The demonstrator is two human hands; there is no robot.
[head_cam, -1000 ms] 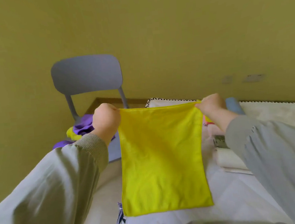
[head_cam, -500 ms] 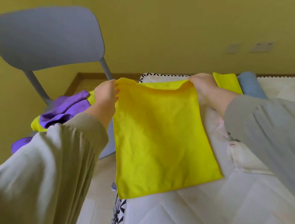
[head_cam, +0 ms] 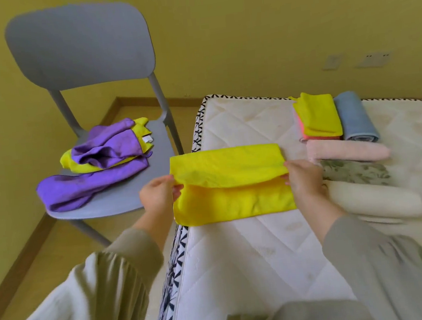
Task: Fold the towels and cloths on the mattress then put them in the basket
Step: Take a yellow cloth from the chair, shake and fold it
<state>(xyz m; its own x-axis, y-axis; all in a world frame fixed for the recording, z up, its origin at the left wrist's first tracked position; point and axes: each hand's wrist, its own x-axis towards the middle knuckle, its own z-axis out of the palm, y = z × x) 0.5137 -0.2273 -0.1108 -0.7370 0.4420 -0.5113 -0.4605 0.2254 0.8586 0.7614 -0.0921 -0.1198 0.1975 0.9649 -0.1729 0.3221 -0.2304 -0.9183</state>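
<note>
A yellow cloth (head_cam: 230, 183) lies on the near left corner of the white mattress (head_cam: 251, 258), its far half folded over toward me. My left hand (head_cam: 158, 193) pinches the folded flap at its left edge. My right hand (head_cam: 303, 177) pinches the same flap at its right edge. Folded pieces sit to the right: a small yellow cloth (head_cam: 318, 114) on a coral one, a blue rolled towel (head_cam: 355, 117), a pink towel (head_cam: 347, 151), a leaf-patterned cloth (head_cam: 356, 174) and a cream towel (head_cam: 377, 202). No basket is in view.
A grey chair (head_cam: 81, 56) stands left of the mattress. On its seat lies a loose heap of purple cloths (head_cam: 98, 164) and a yellow one (head_cam: 140, 126). Tan floor runs below the chair, and a yellow wall with sockets stands behind.
The yellow cloth came down from hanging in the air onto the mattress, and both hands drew its far edge toward me, folding it in half. The view tilted downward.
</note>
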